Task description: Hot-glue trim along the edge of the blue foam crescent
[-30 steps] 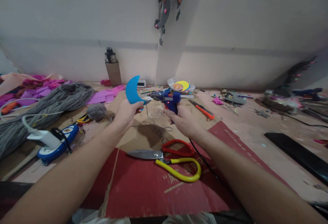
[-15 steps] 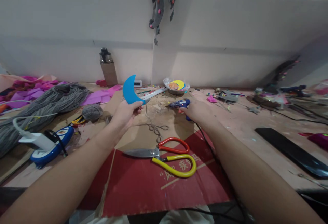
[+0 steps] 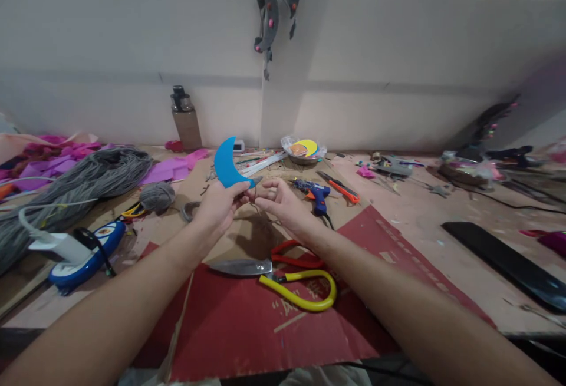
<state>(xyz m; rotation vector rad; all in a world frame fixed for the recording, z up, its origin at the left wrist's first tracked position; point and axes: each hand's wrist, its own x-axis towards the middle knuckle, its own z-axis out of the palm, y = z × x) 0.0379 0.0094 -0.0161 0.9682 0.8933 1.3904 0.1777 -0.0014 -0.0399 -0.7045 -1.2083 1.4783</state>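
Observation:
My left hand (image 3: 221, 204) pinches a blue crescent-shaped cutout (image 3: 226, 165) by its lower tip, and the crescent stands upright above the fingers. At that tip my right hand (image 3: 283, 206) comes in from the other side, thumb and fingers closed on a thin grey strand of yarn (image 3: 253, 196). Below the hands lie large scissors (image 3: 300, 297) with one red and one yellow handle, partly covered by my right wrist. Just beyond the right hand a blue glue gun (image 3: 317, 193) rests on the cardboard, beside an orange utility knife (image 3: 342, 187).
Red-printed cardboard (image 3: 234, 333) covers the near table. Grey yarn (image 3: 106, 180), a yarn ball (image 3: 157, 196) and a blue power strip (image 3: 88, 259) are at left. A bottle (image 3: 186, 121) and a bowl (image 3: 305, 159) stand behind. A black slab (image 3: 504, 265) lies right.
My right hand has left the glue gun, which now lies on the cardboard, and has moved left to the crescent's lower tip. The utility knife is uncovered.

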